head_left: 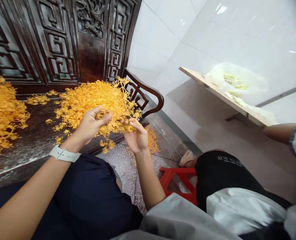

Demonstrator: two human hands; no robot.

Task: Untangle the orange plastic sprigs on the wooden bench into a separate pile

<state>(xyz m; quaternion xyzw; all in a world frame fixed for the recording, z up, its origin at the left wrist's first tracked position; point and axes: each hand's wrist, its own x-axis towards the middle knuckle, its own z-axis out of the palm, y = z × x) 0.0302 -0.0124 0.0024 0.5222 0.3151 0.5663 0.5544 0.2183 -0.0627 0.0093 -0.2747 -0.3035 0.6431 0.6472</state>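
A heap of orange plastic flower pieces (87,96) covers the right end of a dark wooden bench seat. My left hand (91,124), with a pale watch at the wrist, is at the heap's front edge; thumb and fingers close on an orange flower piece, partly hidden. Beside it, my right hand (137,136) is palm up, its thumb and fingers closed on a branching orange flower stem (124,95). More orange blossoms (107,144) hang below, between my two hands. What exactly lies in the left fingertips is hard to see.
A second orange heap (2,113) lies on the bench at left. The curved armrest (158,100) stands just beyond my right hand. Orange pieces (151,140) lie on the floor. Another person sits close on the right by a red stool (178,171) and a wooden board (228,93).
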